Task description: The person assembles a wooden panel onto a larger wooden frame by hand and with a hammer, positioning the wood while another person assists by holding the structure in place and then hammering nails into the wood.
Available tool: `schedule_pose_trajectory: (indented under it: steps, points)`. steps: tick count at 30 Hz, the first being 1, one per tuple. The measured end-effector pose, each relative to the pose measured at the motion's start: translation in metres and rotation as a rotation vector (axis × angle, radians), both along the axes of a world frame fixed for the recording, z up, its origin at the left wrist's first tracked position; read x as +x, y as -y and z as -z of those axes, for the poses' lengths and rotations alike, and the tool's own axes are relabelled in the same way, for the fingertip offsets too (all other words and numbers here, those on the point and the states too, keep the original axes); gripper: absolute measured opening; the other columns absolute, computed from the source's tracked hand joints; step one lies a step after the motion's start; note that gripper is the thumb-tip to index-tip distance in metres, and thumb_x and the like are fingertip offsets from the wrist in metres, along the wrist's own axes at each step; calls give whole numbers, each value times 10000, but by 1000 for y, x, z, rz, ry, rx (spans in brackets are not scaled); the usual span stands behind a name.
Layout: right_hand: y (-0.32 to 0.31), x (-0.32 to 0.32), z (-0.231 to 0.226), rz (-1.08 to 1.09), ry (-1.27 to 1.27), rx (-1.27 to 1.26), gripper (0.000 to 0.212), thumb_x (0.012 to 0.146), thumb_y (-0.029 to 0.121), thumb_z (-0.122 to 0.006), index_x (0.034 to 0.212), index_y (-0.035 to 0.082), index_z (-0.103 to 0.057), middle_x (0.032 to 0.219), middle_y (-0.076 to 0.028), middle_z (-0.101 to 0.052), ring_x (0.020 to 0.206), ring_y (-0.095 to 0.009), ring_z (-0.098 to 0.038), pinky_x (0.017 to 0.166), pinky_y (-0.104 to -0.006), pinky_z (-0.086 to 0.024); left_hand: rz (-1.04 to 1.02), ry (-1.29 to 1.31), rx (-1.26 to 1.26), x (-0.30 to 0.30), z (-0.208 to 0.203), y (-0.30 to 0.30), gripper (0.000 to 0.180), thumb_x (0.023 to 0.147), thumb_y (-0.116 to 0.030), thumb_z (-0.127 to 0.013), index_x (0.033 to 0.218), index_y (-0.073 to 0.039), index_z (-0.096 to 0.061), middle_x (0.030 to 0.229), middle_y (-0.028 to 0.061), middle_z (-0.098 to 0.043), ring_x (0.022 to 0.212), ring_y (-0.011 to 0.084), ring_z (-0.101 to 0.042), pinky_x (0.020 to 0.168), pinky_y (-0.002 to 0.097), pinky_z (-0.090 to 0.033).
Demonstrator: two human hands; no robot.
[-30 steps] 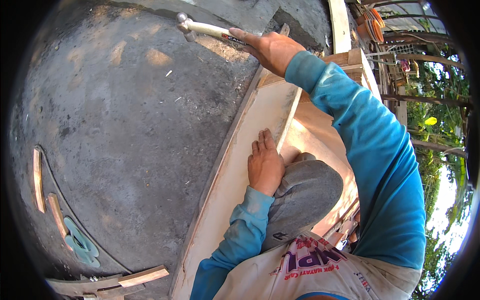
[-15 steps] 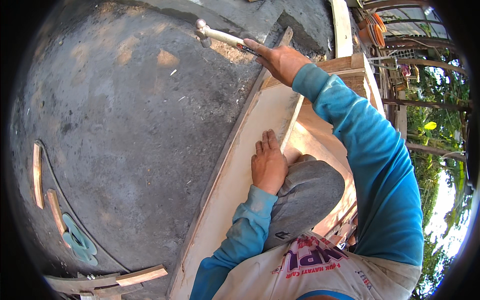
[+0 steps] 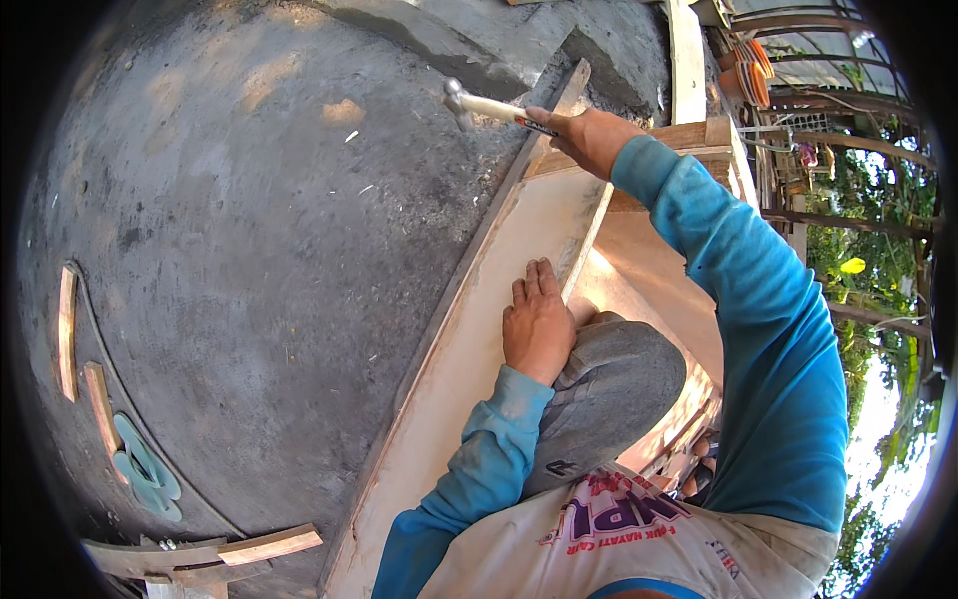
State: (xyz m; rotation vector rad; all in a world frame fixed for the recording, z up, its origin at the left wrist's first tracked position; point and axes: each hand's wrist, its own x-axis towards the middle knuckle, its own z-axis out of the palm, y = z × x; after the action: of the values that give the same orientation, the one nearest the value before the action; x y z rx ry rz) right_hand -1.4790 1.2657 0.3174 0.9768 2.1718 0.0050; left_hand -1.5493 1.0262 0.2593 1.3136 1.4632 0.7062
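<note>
Above the far end of the wooden board (image 3: 469,329): right hand (image 3: 589,135) clenched round a hammer (image 3: 489,106), head over concrete floor (image 3: 249,250). Left hand (image 3: 537,321) flat, released, on board beside knee (image 3: 609,379).

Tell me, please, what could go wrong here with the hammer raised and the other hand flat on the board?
1. The left hand lies flat on the board, fingers toward the far end where the hammer is raised in the right hand; a stray blow could land near them.
2. The board sits on edge beside the concrete floor, steadied only by that hand and a knee; a blow might shift it.
</note>
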Motion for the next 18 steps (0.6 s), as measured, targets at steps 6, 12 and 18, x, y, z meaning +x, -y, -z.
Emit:
schedule_pose_trajectory:
  steps: [6, 12, 18]
  points:
    - [-15, -54, -23, -83, 194, -48, 445, 931, 189, -527, 1367, 258, -477, 862, -165, -679, 829, -360, -664, 745, -452, -536, -13, -10, 23, 5, 1, -2, 611, 783, -89, -586, 1330, 55, -355, 1365, 205, -424, 1154, 357, -477, 883, 433, -483]
    - [13, -57, -24, 127, -206, 162, 484, 900, 161, -554, 1368, 262, -478, 876, -172, -681, 833, -362, -664, 750, -458, -536, -32, -13, 21, -3, 2, -1, 617, 781, -102, -583, 1331, 56, -354, 1359, 209, -434, 1150, 362, -482, 866, 430, -492]
    - [-3, -49, -13, -103, 197, -73, 507, 868, 147, -591, 1352, 264, -501, 897, -158, -686, 843, -335, -667, 764, -455, -530, -9, -23, 46, 6, 5, 2, 628, 778, -103, -585, 1338, 51, -349, 1374, 206, -420, 1158, 362, -479, 866, 429, -493]
